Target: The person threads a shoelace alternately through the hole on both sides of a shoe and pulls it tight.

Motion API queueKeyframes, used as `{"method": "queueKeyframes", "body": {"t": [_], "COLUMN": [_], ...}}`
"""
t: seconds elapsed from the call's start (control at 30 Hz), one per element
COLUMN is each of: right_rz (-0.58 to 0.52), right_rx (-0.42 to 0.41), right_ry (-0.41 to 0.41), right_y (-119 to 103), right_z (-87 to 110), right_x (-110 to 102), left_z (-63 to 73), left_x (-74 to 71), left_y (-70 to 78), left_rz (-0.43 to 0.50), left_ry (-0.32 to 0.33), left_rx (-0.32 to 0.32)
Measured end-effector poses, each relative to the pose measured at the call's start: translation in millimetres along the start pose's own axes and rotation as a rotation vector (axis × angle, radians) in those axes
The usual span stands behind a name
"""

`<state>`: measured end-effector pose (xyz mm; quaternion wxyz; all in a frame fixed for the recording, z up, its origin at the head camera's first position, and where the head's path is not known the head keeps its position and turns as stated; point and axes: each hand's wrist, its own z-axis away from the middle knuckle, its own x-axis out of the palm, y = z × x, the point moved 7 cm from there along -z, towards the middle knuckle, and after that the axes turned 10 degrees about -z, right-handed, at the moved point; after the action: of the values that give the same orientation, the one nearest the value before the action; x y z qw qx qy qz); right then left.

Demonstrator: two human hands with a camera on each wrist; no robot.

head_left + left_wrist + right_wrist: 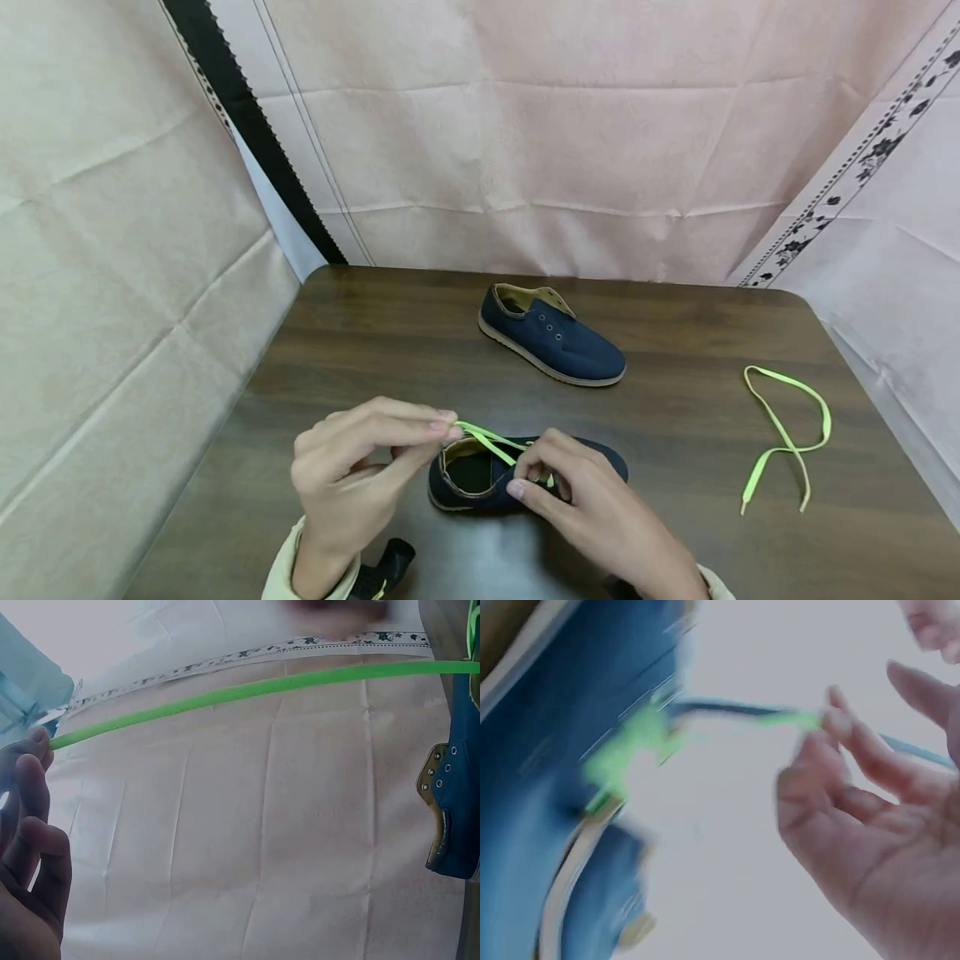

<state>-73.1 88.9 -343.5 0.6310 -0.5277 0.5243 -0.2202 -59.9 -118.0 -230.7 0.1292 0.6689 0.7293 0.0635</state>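
Observation:
On the wooden table lies a dark blue canvas shoe (480, 497), its heel toward the left. A bright green shoelace (486, 437) runs out of its eyelets. My left hand (360, 467) pinches the lace between thumb and fingertips, above the heel. In the left wrist view the shoelace (247, 690) stretches taut from that hand to the shoe. Over the eyelets is my right hand (592, 508), fingers bent, covering part of the shoe's front. In the blurred right wrist view, the right hand's fingertips (832, 724) pinch the lace beside the eyelets.
A second blue shoe (570, 346), without a lace, sits farther back with its toe to the right. Another green shoelace (787, 446) lies looped on the table's right side. Pale cloth (525, 150) hangs behind the table (360, 333) and at both sides.

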Motion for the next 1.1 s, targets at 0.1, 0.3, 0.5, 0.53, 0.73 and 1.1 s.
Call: {"method": "queueKeyframes", "body": {"t": [0.1, 0.3, 0.5, 0.53, 0.73, 1.1], "right_rz": [-0.273, -0.646, -0.604, -0.590, -0.500, -0.318], "right_rx": [-0.144, -0.096, 0.011, 0.028, 0.116, -0.009], "right_ry": [-0.025, 0.010, 0.152, 0.167, 0.205, 0.337], "right_y": [-27.3, -43.9, -39.0, -37.3, -25.6, -28.7], "right_z": [0.3, -16.7, -17.4, -17.1, -14.1, -9.2], "right_x": [2.1, -0.4, -14.8, -17.3, -29.8, -60.1], "left_z": [0.5, 5.5, 16.3, 18.7, 35.9, 76.9], "left_x": [9.5, 28.2, 42.0, 44.1, 55.8, 73.6], "left_y": [3.1, 7.8, 3.1, 1.2, -15.0, -63.6], "left_rz": [0.005, -0.025, -0.077, -0.088, -0.138, -0.260], "left_ry": [-0.040, -0.125, -0.195, -0.202, -0.235, -0.425], "left_rx": [0.034, 0.092, 0.089, 0.083, -0.002, -0.445]}}
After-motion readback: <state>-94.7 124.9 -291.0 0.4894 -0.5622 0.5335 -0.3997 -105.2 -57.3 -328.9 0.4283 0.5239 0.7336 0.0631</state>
